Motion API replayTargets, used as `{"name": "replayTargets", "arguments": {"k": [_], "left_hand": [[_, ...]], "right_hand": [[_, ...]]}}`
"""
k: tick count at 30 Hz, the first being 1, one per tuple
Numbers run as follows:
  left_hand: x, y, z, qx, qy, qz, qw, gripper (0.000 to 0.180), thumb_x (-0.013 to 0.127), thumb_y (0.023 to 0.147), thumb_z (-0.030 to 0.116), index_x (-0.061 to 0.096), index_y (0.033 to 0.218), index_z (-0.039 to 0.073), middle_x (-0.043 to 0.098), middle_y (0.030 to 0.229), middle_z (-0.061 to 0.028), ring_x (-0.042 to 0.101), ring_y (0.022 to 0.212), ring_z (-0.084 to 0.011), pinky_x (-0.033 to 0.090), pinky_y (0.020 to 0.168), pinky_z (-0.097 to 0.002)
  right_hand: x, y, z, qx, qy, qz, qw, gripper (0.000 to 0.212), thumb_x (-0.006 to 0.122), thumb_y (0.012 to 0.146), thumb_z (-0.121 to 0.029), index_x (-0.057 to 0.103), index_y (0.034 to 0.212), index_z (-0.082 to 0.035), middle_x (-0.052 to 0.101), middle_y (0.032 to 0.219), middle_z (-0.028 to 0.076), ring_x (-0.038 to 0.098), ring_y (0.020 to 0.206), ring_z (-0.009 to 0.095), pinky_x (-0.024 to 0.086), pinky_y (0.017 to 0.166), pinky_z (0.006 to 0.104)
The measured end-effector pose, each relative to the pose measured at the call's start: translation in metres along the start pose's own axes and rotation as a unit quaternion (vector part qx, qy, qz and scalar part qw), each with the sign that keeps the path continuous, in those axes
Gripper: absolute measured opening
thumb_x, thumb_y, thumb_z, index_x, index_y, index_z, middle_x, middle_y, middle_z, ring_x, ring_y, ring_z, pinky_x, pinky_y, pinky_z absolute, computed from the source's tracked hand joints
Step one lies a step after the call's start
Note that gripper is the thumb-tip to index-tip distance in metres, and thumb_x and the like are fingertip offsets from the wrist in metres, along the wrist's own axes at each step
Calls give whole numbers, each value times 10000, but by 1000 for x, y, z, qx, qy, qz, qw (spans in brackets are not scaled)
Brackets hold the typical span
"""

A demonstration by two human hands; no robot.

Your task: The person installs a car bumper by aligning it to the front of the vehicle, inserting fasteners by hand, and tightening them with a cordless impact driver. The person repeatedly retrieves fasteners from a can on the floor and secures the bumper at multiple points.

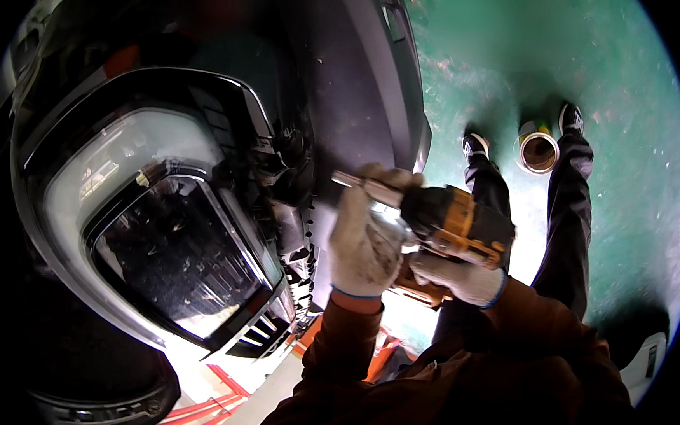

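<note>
A yellow-and-black cordless driver [460, 226] lies across the middle of the view, its nose toward the left. My right hand [460, 277], in a white work glove, is closed around its grip. At the nose sits a long metal socket [369, 187], with the gloved fingers of my left hand [365, 249] wrapped over it. Dark smudges mark the left glove. Bright light shows between the left hand and the tool. A grey-black body panel [352, 73] of a vehicle is behind the socket's tip. My palms hide part of the tool.
A large clear-lensed headlamp [178, 257] fills the left, with brackets and wiring [285, 158] along its inner edge. An open tin can [538, 152] stands on the green floor [621, 206] between two shoes. Red bars [203, 411] show below the headlamp.
</note>
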State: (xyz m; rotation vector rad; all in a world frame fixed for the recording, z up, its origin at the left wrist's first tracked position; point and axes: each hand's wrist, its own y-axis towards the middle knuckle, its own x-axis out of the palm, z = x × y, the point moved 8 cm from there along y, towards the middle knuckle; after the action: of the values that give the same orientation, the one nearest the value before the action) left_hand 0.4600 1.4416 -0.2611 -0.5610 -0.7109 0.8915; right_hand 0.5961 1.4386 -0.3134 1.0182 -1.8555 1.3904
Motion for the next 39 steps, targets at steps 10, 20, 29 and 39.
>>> {"name": "replayTargets", "arguments": {"k": [10, 20, 29, 39], "left_hand": [[16, -6, -173, -154, -132, -18, 979, 280, 556, 1147, 269, 568, 1308, 39, 703, 1201, -120, 669, 1214, -270, 523, 1107, -435], [63, 52, -332, -243, -161, -60, 955, 330, 531, 1159, 278, 646, 1378, 60, 709, 1327, -84, 662, 1241, -214, 504, 1143, -402], [37, 186, -459, -47, 328, -225, 916, 304, 498, 1144, 190, 562, 1403, 45, 669, 1313, -103, 660, 1239, -236, 555, 1018, -335], [-238, 82, -556, -369, 109, 217, 897, 506, 632, 1108, 308, 513, 1493, 1, 659, 1361, -159, 632, 1281, -309, 501, 1124, -427]], "right_hand": [[-177, -52, 1, -123, -410, 98, 899, 345, 754, 913, -152, 676, 1244, -101, 710, 1163, 104, 705, 1103, 291, 586, 929, 411], [-300, -87, -125, -283, -722, 197, 600, 346, 784, 817, -184, 783, 1164, -184, 739, 1290, 50, 640, 1241, 343, 508, 1095, 470], [-599, -69, -98, -188, -543, 358, 736, 446, 879, 887, -190, 729, 1273, -23, 798, 1207, 128, 761, 1140, 262, 588, 1004, 384], [-716, -18, -107, -259, -585, 489, 594, 351, 729, 983, -210, 730, 1297, -52, 764, 1242, 146, 727, 1164, 305, 570, 987, 412]]}}
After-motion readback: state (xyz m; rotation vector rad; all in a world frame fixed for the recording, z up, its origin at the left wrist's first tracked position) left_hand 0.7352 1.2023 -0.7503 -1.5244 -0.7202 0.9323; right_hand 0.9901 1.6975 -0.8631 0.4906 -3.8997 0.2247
